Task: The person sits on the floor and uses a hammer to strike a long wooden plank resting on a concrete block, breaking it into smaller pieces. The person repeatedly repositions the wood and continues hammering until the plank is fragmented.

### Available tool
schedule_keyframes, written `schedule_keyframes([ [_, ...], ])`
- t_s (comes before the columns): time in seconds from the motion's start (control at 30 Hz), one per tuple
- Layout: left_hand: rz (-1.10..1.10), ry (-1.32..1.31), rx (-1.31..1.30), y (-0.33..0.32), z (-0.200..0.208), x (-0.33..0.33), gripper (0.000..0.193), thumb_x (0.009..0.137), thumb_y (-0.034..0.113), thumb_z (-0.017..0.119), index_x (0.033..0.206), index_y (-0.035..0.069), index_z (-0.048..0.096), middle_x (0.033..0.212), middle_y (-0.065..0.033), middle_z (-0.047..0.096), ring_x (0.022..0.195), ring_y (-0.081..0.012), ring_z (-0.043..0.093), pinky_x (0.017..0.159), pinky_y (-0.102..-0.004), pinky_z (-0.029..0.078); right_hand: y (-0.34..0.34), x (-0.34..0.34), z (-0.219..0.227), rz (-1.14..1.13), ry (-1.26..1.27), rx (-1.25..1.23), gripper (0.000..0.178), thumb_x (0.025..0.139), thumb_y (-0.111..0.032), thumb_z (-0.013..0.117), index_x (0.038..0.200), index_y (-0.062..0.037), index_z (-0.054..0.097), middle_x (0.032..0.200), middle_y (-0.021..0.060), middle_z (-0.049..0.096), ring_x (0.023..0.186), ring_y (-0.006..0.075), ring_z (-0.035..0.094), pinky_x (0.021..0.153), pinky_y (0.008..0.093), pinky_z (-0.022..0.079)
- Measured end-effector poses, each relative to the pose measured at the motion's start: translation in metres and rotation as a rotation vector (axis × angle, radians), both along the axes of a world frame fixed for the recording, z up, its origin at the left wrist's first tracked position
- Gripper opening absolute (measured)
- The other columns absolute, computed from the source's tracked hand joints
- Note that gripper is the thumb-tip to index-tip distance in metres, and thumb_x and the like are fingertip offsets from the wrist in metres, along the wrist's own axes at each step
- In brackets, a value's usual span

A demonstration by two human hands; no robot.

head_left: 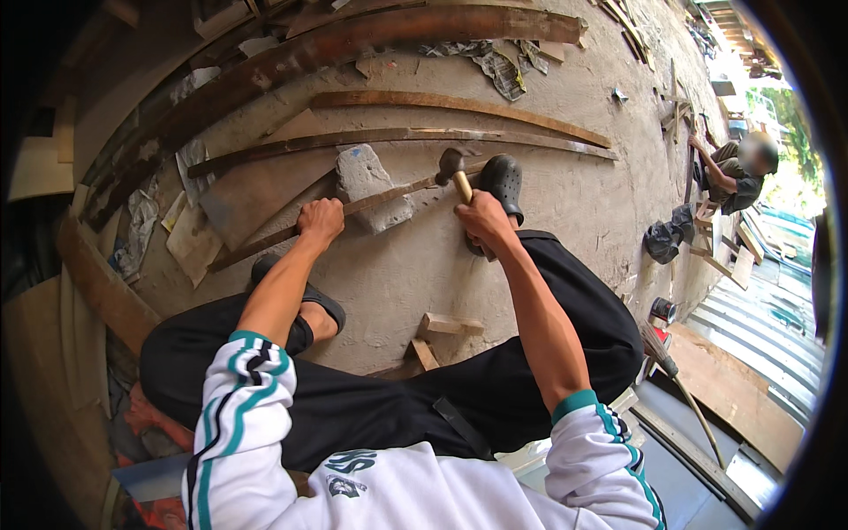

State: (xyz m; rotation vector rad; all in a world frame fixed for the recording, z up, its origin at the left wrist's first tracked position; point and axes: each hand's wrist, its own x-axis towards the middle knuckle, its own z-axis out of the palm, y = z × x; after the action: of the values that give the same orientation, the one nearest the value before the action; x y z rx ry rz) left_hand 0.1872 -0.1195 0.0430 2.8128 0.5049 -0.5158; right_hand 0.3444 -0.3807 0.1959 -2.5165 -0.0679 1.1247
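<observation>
My left hand (320, 219) is closed around a thin wooden strip (380, 198) that lies slantwise across a pale concrete block (359, 170). In my right hand (484, 219) is a claw hammer, gripped by its light wooden handle. The hammer's dark head (453, 163) hangs over the strip near its right end, past the block; whether the two touch I cannot tell. That end of the strip reaches close to the grey clog (501, 184) on my right foot. My left foot, in a dark clog (325, 305), is under my left forearm.
Two long wooden strips (459, 103) and a thick brown beam (353, 50) lie beyond the block. Flat boards (256, 185) and crumpled sheets are at left. Small wood offcuts (450, 324) lie between my legs. Another person (738, 168) works at far right, near a black bag (667, 237).
</observation>
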Motion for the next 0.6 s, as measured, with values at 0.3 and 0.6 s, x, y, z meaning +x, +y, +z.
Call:
schedule_keyframes([
  [0.3,-0.037,0.047,-0.061,-0.011,0.012,0.007,0.018,0.086,0.014,0.059,0.091,0.003,0.072,0.09,-0.0212,0.072,0.088,-0.0374,0.072,0.082,-0.0464,0.056,-0.014,-0.004,-0.048,0.07,-0.444,0.177,0.032,0.091,-0.026,0.06,0.101,0.0044,0.058,0.077,0.0229,0.066,0.074,0.0356,0.069,0.065,0.0443,0.053],
  [0.6,0.015,0.135,-0.103,-0.002,0.021,0.002,0.017,0.081,0.013,0.064,0.089,0.003,0.076,0.094,-0.0232,0.072,0.094,-0.0387,0.071,0.084,-0.0461,0.055,0.035,0.005,0.019,0.001,-0.278,0.245,0.032,0.091,-0.026,0.06,0.097,0.0054,0.057,0.074,0.0259,0.066,0.066,0.0392,0.068,0.058,0.044,0.053],
])
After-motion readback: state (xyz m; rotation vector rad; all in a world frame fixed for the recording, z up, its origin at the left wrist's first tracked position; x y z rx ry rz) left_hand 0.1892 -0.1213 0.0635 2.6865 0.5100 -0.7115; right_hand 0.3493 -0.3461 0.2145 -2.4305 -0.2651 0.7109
